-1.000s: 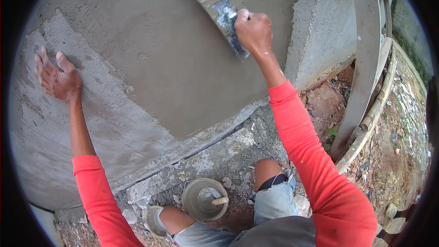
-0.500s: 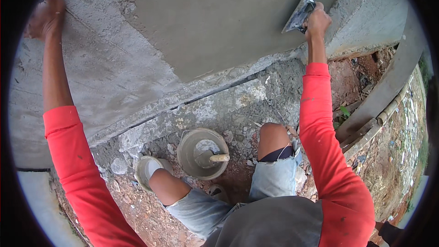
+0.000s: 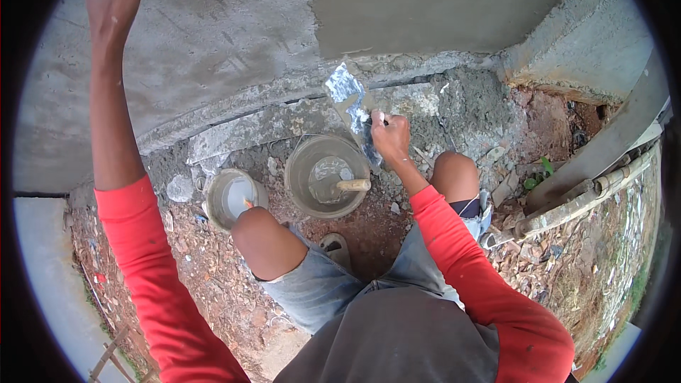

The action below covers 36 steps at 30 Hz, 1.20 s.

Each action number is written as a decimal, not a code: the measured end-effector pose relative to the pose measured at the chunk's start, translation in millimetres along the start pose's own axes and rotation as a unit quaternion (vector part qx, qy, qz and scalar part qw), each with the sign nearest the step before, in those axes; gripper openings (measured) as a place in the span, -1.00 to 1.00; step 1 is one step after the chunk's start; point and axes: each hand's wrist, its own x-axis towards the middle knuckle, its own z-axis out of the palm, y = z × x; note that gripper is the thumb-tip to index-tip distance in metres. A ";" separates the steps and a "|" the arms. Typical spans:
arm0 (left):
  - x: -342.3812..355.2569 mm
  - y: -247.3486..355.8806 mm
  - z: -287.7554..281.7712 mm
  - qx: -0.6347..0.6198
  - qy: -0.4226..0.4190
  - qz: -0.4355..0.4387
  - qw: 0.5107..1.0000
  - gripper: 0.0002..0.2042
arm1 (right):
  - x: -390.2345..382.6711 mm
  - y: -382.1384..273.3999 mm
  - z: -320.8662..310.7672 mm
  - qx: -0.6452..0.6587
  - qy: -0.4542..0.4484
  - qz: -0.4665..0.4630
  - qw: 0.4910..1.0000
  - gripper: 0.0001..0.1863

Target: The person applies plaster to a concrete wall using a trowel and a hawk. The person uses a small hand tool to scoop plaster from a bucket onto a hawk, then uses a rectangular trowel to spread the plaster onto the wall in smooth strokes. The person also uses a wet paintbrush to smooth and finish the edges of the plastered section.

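My right hand [image 3: 391, 136] is closed round the handle of a plastering trowel [image 3: 345, 86]. Its long flat blade, smeared with pale wet plaster, hangs tilted just beyond the larger bucket [image 3: 292, 183]. Inside that bucket are grey mix and a tool with a pale, thick handle [image 3: 353, 185]. A smaller bucket [image 3: 216, 200] with whitish liquid stands to its left, by my left knee. My left hand [image 3: 115, 3] is raised at the upper left by the wall, fingers curled in; the picture's edge cuts them off, so what they hold is unclear.
Ahead rises a wall with a darker, smooth plastered area [image 3: 433, 7] beside rougher grey [image 3: 234, 21]. A mortar-spattered ledge [image 3: 248, 131] runs along its foot. At right are a curved board [image 3: 603, 159] and a bamboo pole [image 3: 592, 198]. Rubble [image 3: 206, 280] covers the ground.
My right hand has brought the trowel off the wall, down and left toward the larger bucket. My left hand has shifted up and slightly right. The view has turned a little.
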 end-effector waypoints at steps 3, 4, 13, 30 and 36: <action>-177.1 -29.2 -18.7 -0.090 -0.074 -0.216 0.969 -0.61 | -1.4 55.1 -24.6 0.028 0.022 0.051 0.998 -0.50; -235.4 -33.6 -25.7 -0.098 -0.047 -0.330 0.938 -0.61 | 0.1 67.5 -30.8 0.066 0.035 0.070 0.995 -0.49; -757.8 125.7 -120.7 -0.199 0.156 -0.827 0.502 -0.47 | 67.6 -45.9 -106.7 0.131 -0.111 -0.119 0.978 -0.66; -641.5 198.2 -139.3 -0.390 0.133 -0.842 0.348 -0.32 | 200.1 17.5 -16.7 -0.368 -0.009 -0.486 0.792 -0.71; -502.9 105.1 -102.8 -0.071 0.166 -0.694 0.697 -0.46 | 179.7 -108.8 -80.9 -0.274 0.226 -0.436 0.827 -0.65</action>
